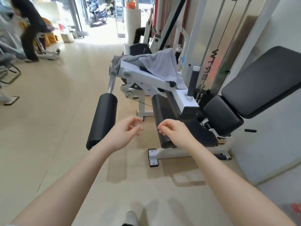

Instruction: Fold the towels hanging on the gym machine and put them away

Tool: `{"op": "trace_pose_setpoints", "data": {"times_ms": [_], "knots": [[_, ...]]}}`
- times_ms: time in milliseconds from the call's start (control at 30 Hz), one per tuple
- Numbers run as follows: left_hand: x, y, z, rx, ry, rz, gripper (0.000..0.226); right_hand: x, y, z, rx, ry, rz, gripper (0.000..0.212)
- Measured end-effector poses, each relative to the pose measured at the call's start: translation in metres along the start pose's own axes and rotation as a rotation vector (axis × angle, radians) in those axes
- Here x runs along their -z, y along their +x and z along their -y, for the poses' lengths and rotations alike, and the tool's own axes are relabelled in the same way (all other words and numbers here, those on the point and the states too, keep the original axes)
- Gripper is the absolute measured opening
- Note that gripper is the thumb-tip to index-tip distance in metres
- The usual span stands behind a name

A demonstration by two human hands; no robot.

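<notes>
A pale beige floor (57, 111) fills the left and lower frame. Bright daylight floods through a glass entrance (104, 15) at top centre. A person in dark clothing (30, 28) bends at upper left; a pale wall (276, 144) runs along the right.

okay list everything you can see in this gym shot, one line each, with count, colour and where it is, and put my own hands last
towel: at least one, grey, draped over the machine's white arm; a second cannot be told apart
gym machine: one, white frame, centre
foam rollers: two, black, low on the machine, one behind each hand
bench pads: two, black, right
upright handle: one, dark grip, on the white arm
other person: one, dark clothes, far left
floor: beige
left hand: one, empty, fingers loosely curled
right hand: one, empty, fingers loosely curled
</notes>
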State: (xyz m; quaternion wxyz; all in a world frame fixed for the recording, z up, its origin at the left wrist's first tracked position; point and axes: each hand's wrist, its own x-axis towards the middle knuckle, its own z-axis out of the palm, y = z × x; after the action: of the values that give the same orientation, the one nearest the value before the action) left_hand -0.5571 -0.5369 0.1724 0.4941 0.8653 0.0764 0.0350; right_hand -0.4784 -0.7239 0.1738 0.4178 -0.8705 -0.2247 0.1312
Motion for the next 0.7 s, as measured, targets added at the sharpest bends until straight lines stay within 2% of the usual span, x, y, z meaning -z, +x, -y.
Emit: {"op": "trace_pose_setpoints", "data": {"times_ms": [233, 333, 467, 600, 700], "knots": [[0.094, 0.134, 0.027, -0.140, 0.160, -0.023, 0.020, -0.008, 0.152, 0.060, 0.056, -0.016, -0.168, 0.020], [0.123, 0.191, 0.042, -0.232, 0.274, -0.057, 0.029, -0.013, 0.193, 0.072, 0.044, -0.010, -0.236, 0.031], [0.158, 0.266, 0.053, -0.384, 0.504, -0.046, 0.050, -0.017, 0.254, 0.082, 0.035, -0.144, -0.355, 0.042], [0.186, 0.320, 0.058, -0.554, 0.735, 0.012, 0.055, -0.022, 0.318, 0.091, -0.131, -0.283, -0.455, 0.053], [0.198, 0.347, 0.068, -0.640, 0.789, 0.195, 0.053, -0.025, 0.359, 0.095, -0.271, -0.461, -0.454, 0.062]]}}
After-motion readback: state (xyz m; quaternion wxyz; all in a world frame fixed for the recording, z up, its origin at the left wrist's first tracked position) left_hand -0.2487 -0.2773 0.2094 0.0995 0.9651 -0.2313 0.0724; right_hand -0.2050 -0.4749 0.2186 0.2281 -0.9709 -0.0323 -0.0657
